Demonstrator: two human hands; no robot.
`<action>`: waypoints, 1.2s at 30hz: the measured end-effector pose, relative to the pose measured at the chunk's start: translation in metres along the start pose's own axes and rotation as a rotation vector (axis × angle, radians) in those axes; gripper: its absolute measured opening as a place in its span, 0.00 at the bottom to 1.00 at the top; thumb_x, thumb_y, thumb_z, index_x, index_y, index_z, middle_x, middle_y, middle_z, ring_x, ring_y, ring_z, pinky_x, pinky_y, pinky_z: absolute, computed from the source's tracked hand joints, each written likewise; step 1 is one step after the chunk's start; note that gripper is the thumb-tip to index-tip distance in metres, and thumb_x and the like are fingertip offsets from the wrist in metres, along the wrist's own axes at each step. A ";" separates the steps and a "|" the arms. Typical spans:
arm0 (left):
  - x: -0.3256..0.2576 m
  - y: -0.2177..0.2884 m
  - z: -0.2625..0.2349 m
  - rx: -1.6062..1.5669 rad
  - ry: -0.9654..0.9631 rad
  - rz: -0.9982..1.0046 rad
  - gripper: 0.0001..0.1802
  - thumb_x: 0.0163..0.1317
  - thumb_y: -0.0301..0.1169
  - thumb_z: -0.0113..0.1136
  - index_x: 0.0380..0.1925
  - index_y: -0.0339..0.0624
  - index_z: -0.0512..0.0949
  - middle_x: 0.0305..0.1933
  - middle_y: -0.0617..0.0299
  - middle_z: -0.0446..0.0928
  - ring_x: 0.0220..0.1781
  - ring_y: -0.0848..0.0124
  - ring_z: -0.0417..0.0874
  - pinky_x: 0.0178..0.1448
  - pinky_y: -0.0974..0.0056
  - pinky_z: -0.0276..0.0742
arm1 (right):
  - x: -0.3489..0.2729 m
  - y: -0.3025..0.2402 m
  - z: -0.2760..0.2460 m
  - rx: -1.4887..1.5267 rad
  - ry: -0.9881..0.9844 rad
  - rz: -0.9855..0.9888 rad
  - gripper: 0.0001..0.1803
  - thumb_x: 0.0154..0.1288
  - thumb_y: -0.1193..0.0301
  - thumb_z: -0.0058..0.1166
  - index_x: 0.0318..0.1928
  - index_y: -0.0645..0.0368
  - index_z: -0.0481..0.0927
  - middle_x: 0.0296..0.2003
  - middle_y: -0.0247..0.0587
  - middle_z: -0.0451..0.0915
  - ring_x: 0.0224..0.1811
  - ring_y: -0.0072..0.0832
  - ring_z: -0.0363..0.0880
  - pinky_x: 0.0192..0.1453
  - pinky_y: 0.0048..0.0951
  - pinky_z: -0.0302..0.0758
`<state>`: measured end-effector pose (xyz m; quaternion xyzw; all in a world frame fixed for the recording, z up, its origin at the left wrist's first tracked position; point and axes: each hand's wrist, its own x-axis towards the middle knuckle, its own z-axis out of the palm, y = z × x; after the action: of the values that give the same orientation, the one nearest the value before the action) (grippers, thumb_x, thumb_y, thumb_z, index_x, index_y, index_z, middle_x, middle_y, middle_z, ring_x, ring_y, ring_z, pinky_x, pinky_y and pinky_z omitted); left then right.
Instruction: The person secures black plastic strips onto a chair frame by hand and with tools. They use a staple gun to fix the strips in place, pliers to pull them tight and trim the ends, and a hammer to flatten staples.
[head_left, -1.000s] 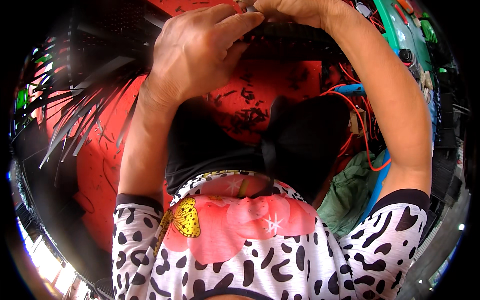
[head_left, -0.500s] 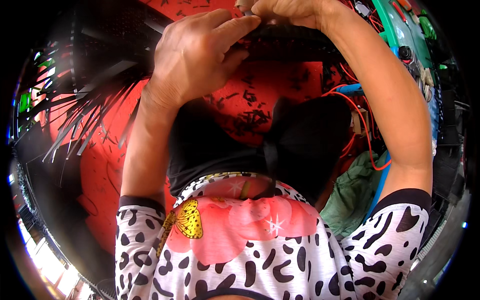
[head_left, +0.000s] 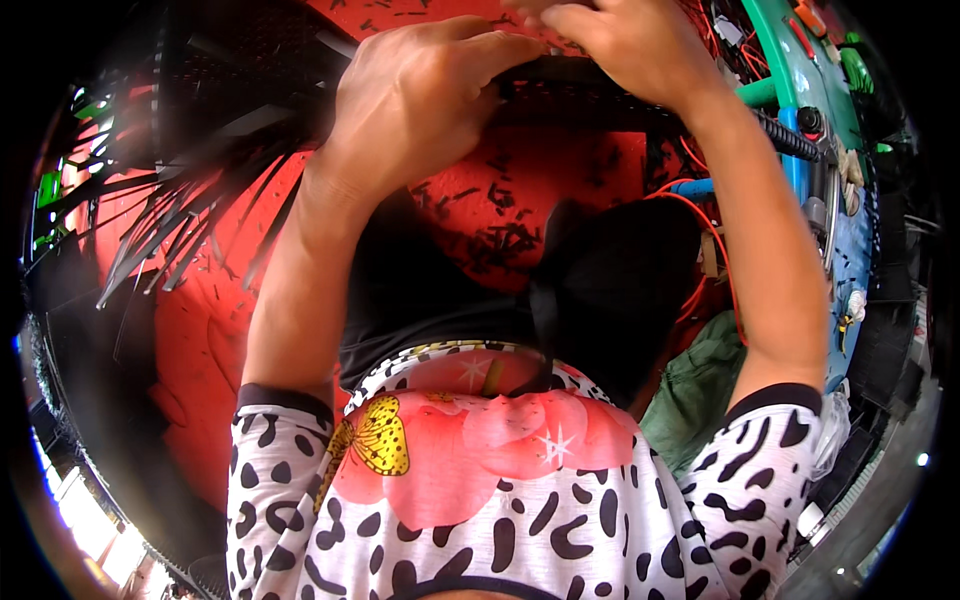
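A red mat [head_left: 200, 330] strewn with black scraps covers the work surface. Above it sits a black mesh panel [head_left: 590, 95]. The left hand [head_left: 420, 100] curls over the panel's near edge, gripping it; the right hand [head_left: 610, 45] pinches its top. Black strips [head_left: 190, 210] fan out left of the panel.

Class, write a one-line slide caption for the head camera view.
Both hands, left hand and right hand, grip a black mesh piece above a red surface.
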<state>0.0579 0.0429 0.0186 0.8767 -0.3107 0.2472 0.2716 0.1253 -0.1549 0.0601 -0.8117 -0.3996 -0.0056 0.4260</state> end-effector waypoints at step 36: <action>-0.034 0.020 0.019 0.032 0.160 0.028 0.19 0.46 0.29 0.76 0.38 0.39 0.79 0.32 0.56 0.79 0.33 0.54 0.83 0.37 0.56 0.80 | -0.038 0.005 0.023 -0.075 -0.006 -0.091 0.03 0.67 0.84 0.59 0.39 0.67 0.81 0.36 0.39 0.82 0.31 0.22 0.81 0.35 0.23 0.79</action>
<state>0.0259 0.0318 -0.0089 0.8540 -0.2963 0.3250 0.2781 0.0951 -0.1647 0.0291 -0.8081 -0.4367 -0.0375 0.3934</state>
